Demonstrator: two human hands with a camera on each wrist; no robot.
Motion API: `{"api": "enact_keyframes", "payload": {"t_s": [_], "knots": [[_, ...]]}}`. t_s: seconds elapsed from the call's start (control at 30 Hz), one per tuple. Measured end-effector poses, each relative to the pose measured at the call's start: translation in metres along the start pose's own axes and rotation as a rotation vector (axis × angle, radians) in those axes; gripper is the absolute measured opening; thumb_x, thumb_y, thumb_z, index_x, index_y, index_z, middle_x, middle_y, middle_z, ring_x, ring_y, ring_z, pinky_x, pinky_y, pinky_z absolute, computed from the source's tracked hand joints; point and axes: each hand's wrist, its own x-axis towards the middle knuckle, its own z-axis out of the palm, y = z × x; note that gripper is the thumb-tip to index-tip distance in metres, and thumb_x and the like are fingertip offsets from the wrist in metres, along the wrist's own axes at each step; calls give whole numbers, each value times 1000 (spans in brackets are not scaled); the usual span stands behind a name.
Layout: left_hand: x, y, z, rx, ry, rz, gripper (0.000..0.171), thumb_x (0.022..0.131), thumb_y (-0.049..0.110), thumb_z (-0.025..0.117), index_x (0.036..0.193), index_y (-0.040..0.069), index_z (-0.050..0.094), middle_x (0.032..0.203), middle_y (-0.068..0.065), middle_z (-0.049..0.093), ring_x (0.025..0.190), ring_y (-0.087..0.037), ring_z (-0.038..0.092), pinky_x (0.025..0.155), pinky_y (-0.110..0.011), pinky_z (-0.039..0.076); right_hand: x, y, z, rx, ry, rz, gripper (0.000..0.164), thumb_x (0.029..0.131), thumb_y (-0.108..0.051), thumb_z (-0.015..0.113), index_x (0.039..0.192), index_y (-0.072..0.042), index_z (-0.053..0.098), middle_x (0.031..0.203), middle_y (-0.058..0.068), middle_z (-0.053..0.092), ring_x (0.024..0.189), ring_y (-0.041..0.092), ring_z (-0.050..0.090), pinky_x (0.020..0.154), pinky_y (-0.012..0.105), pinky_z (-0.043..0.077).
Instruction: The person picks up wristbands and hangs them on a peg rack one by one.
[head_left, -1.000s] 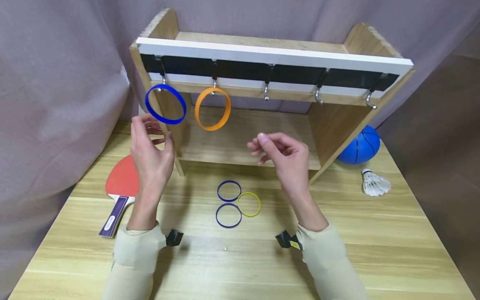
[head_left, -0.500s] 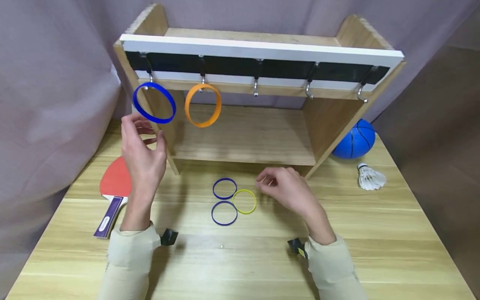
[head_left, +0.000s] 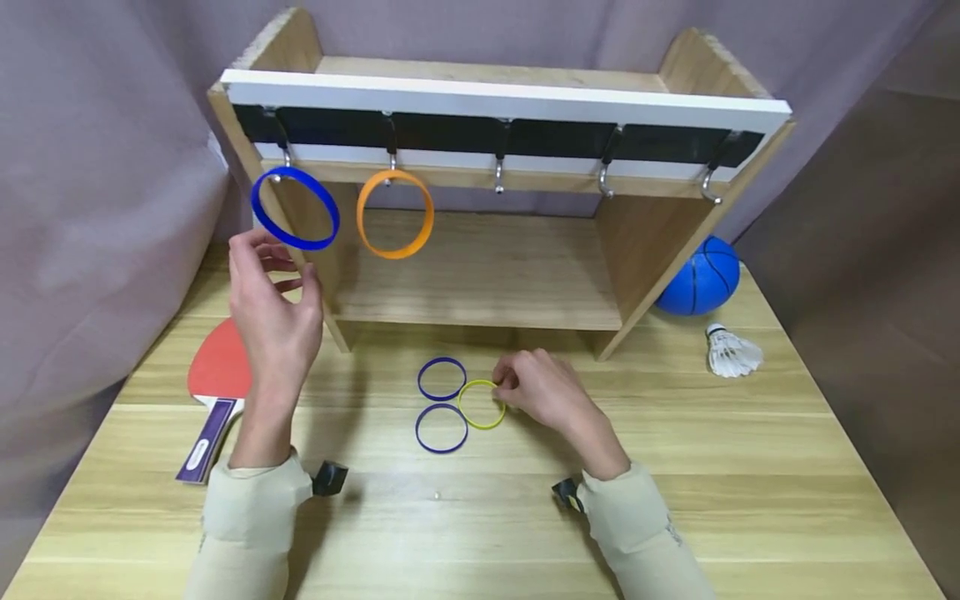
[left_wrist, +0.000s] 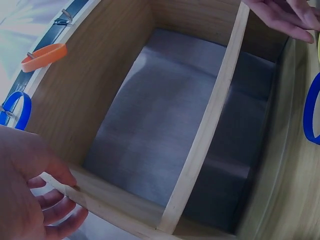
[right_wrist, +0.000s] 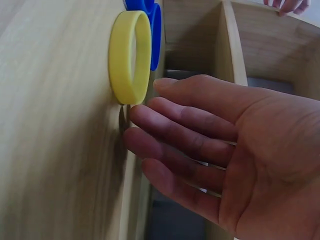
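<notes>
My left hand (head_left: 273, 321) holds the left side panel of a wooden shelf (head_left: 480, 283), the thumb (left_wrist: 62, 172) at its front edge and the fingers along the outside. My right hand (head_left: 546, 390) is low over the table, its loosely bent fingertips right at the rim of a yellow silicone wristband (head_left: 481, 427). Touching that band on the table lie two blue wristbands (head_left: 442, 452), (head_left: 442, 359). Another blue wristband (head_left: 335, 218) hangs on the leftmost hook, and an orange wristband (head_left: 428, 218) on the hook beside it.
Three bare hooks (head_left: 499, 177) line the right part of the shelf's black strip. A red table tennis bat (head_left: 221, 362) lies at the left. Right of the shelf are a blue ball (head_left: 701, 279) and a shuttlecock (head_left: 732, 354). Curtains surround the table.
My right hand has come down from in front of the shelf to the yellow wristband. My left hand stays at the side panel. The whole view has shifted slightly.
</notes>
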Motion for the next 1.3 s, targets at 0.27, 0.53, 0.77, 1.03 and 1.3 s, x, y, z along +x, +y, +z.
{"api": "enact_keyframes", "payload": {"t_s": [0.27,0.53,0.77,1.03,1.3], "knots": [[0,-1,0,6,2,10,36,83,-9,63,116,-2,49,104,-11,55,90,-14,61,68,-24,59,3,4,5,-20,14,-6,16,81,-18,80,95,-13,73,77,-11,65,69,5,59,63,29,52],[0,-1,0,10,-1,8,36,84,-8,63,116,-3,49,103,-11,55,90,-14,61,68,-21,58,4,7,7,10,27,17,16,82,-18,79,95,-14,72,76,-11,66,68,5,59,66,32,53],[0,-1,-1,14,-5,10,36,84,-8,63,116,-3,48,103,-12,54,89,-16,62,69,-24,58,6,8,9,-9,46,8,8,81,-15,78,87,-17,73,75,-11,65,68,6,59,65,31,53],[0,-1,-1,13,-5,10,36,84,-8,63,116,-3,48,103,-12,55,90,-15,61,69,-24,58,7,7,12,-21,79,10,8,81,-10,77,83,-16,73,73,-10,64,67,8,59,64,29,53],[-1,-2,-1,20,-7,10,36,84,-7,63,116,-3,48,103,-13,55,88,-17,62,70,-24,58,7,7,11,-36,140,-44,11,77,-7,75,78,-17,72,70,-10,65,64,7,60,66,32,55]]}}
